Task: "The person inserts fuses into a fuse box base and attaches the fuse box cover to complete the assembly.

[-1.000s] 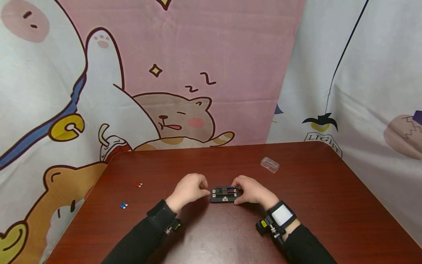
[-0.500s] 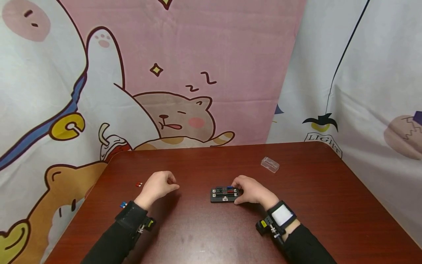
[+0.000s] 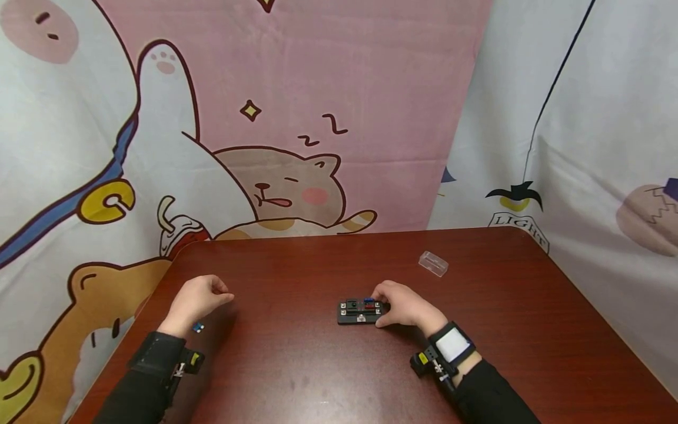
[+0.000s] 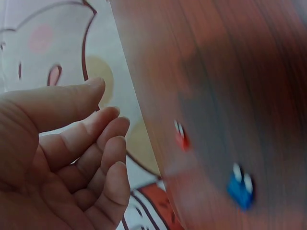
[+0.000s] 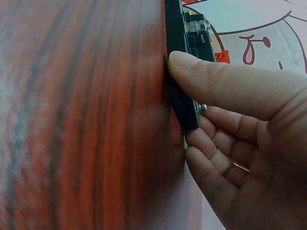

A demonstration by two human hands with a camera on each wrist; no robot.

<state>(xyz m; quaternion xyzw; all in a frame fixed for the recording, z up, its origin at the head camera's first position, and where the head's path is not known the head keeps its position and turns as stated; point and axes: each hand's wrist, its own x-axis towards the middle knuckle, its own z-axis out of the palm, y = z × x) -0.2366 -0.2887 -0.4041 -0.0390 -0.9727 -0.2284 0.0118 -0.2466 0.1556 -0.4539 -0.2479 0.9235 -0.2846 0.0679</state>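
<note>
A black fuse block (image 3: 351,318) lies flat on the table, with a blue and a red blade fuse seated near its right end. My right hand (image 3: 405,305) grips that end, the thumb (image 5: 211,79) along the near side and fingers round the far side. My left hand (image 3: 195,301) hovers over the table's left part, fingers loosely curled, holding nothing. Beside it lies a loose blue blade fuse (image 4: 241,191). A loose red blade fuse (image 4: 182,140) shows in the left wrist view; in the head view the left hand hides it.
A clear plastic cover (image 3: 434,264) rests toward the back right of the brown table (image 3: 312,377). Behind the table hangs a printed cartoon cloth (image 3: 392,118). Both wrists wear black straps with small cameras.
My left hand has moved away from the fuse block, leftward across the table to the loose fuses. The right hand keeps its grip on the block, which has stayed put.
</note>
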